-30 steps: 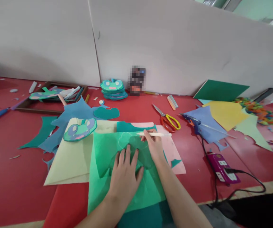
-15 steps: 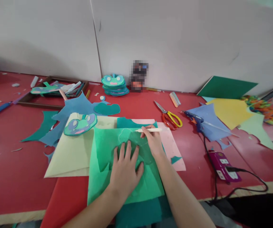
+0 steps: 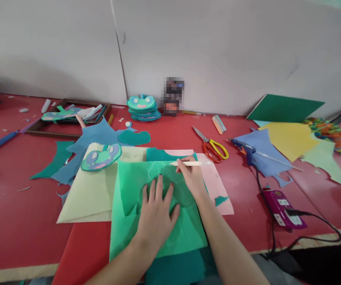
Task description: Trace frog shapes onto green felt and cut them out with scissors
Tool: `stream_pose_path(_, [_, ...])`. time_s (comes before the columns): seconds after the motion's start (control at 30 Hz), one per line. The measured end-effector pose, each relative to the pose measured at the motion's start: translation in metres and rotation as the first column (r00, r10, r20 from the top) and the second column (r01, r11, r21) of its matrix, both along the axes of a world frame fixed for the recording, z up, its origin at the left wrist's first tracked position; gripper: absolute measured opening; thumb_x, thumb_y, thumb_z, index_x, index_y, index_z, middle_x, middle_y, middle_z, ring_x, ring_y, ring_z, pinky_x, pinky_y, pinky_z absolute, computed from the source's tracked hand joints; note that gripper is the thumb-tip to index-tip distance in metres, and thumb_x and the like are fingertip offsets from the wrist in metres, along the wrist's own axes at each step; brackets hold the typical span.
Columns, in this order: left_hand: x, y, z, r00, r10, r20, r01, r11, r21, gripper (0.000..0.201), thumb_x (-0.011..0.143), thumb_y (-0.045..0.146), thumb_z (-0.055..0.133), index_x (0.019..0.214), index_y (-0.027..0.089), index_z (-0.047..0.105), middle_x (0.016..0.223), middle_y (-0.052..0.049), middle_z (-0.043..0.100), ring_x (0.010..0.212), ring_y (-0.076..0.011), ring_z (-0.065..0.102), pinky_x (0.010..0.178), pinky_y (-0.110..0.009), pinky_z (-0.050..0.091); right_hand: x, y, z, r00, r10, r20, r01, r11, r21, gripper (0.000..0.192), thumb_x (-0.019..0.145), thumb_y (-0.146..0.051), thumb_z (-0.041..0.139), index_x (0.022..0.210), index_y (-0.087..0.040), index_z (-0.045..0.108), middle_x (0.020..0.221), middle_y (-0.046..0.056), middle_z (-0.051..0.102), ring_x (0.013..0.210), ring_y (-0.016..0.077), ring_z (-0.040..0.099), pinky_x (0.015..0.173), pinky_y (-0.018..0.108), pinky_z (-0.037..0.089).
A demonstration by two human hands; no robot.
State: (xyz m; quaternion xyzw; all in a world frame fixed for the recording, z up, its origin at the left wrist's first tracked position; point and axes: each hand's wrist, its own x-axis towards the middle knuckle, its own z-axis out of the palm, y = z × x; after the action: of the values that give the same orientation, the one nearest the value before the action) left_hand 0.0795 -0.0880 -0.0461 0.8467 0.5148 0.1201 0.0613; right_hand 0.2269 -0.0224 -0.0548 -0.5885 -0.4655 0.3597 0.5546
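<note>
Flat on a green felt sheet (image 3: 129, 237) lies my left hand (image 3: 158, 206), fingers spread. My right hand (image 3: 190, 174) grips a white pen (image 3: 198, 163), its tip near the sheet's upper edge. A pale rounded outline (image 3: 152, 170) shows on the green felt just above my left fingers. Beneath and beside the sheet are a cream felt sheet (image 3: 84, 198), a pink sheet (image 3: 218, 178) and a teal piece (image 3: 176, 265). A blue-green felt face with purple eye patches (image 3: 101, 158) rests on the cream sheet.
Scissors (image 3: 210, 144) and a glue gun (image 3: 244, 148) lie to the right, near a purple power strip (image 3: 283, 208) with a black cord. A stack of felt faces (image 3: 142, 107) stands by the wall. A brown frame (image 3: 52, 132) at left holds several pens.
The view has shifted very slightly. My right hand and the pen have moved a touch to the right; my left hand stays in place on the green felt.
</note>
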Motion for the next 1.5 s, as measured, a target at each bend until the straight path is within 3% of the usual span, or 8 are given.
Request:
stream_pose_path(0.17, [0.0005, 0.0001, -0.0010, 1.000, -0.004, 0.002, 0.004, 1.000, -0.012, 0.047, 0.088, 0.042, 0.036, 0.128, 0.022, 0.049, 0.141, -0.015, 0.038, 0.125, -0.0340, 0.038, 0.100, -0.056, 0.032, -0.0012, 0.0001, -0.0011, 0.991, 0.035, 0.126, -0.034, 0.999, -0.014, 0.019, 0.082, -0.039, 0.055, 0.076, -0.022, 0.048, 0.055, -0.003, 0.058, 0.053, 0.0147, 0.057, 0.057, 0.027, 0.044])
stream_pose_path(0.4, [0.0007, 0.0003, -0.0001, 1.000, -0.008, 0.001, 0.007, 1.000, 0.004, 0.047, 0.087, 0.042, 0.038, 0.128, 0.021, 0.049, 0.135, -0.015, 0.046, 0.125, -0.0335, 0.039, 0.100, -0.056, 0.033, -0.0004, -0.0006, 0.0009, 0.980, 0.092, 0.179, -0.095, 0.995, 0.010, 0.018, 0.083, -0.037, 0.056, 0.076, -0.022, 0.049, 0.060, -0.003, 0.056, 0.058, 0.0138, 0.057, 0.059, 0.026, 0.044])
stream_pose_path(1.2, [0.0015, -0.0013, -0.0016, 1.000, -0.010, -0.002, 0.010, 1.000, 0.001, 0.048, 0.088, 0.041, 0.035, 0.129, 0.020, 0.048, 0.136, -0.016, 0.044, 0.126, -0.0344, 0.038, 0.101, -0.057, 0.032, -0.0016, 0.0001, -0.0040, 0.953, 0.128, 0.276, -0.133, 0.991, -0.002, 0.020, 0.084, -0.040, 0.052, 0.078, -0.022, 0.050, 0.063, -0.001, 0.058, 0.062, 0.0163, 0.059, 0.065, 0.029, 0.046])
stream_pose_path(1.5, [0.0020, 0.0009, -0.0003, 1.000, -0.010, 0.004, 0.010, 1.000, -0.003, 0.048, 0.088, 0.041, 0.035, 0.130, 0.020, 0.048, 0.136, -0.015, 0.045, 0.125, -0.0344, 0.039, 0.100, -0.057, 0.033, -0.0010, -0.0001, -0.0022, 0.966, 0.116, 0.230, -0.121, 0.993, 0.011, 0.019, 0.084, -0.039, 0.053, 0.077, -0.022, 0.049, 0.061, -0.002, 0.056, 0.060, 0.0151, 0.057, 0.062, 0.027, 0.046])
